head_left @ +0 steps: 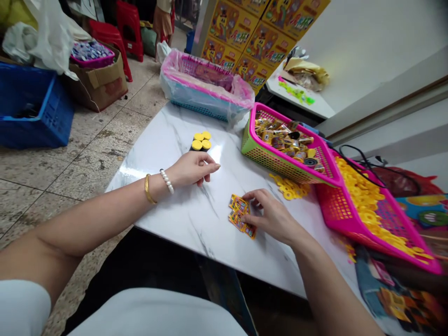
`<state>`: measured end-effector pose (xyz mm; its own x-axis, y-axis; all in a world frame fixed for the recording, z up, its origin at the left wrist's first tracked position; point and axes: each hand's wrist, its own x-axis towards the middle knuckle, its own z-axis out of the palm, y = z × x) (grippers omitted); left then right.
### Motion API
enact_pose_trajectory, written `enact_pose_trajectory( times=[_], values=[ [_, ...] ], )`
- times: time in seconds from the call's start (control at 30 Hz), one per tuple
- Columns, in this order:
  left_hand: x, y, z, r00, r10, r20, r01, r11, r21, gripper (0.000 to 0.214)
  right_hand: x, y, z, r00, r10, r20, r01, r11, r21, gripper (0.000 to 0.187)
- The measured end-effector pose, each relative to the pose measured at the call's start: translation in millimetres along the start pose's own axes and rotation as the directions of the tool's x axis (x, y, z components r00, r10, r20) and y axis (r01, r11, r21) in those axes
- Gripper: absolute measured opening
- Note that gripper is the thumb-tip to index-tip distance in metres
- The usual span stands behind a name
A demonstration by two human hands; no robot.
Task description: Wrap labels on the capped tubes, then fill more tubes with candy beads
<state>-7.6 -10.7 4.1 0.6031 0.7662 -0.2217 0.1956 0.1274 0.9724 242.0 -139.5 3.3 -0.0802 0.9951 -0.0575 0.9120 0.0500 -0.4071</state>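
Near the worktop's front edge (196,245), the right hand (271,217) touches orange cards (237,220), grip apart; the left hand (191,169) (fingers curled) has a grip I can't read.

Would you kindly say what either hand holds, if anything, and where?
Right hand touches orange cards at their right side; hold unclear. Left hand holds nothing visible.
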Motion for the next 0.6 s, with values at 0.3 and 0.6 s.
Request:
enact_pose_trajectory(
  times=[0.3, 0.6],
  values=[
    [-7, 2, 1.3, 0.995, 0.096, 0.025, -0.098, 0.989, 0.111, 0.015, -22, 0, 26, 0.961, -0.144, -0.236, 0.177, 0.977, 0.123, 0.012],
    [-17, 8, 5.0, 0.987, 0.141, -0.077, -0.132, 0.985, 0.108, 0.017, -16, -9, 40, 0.92, -0.21, -0.332, 0.237, 0.971, 0.042, 0.017]
  ],
)
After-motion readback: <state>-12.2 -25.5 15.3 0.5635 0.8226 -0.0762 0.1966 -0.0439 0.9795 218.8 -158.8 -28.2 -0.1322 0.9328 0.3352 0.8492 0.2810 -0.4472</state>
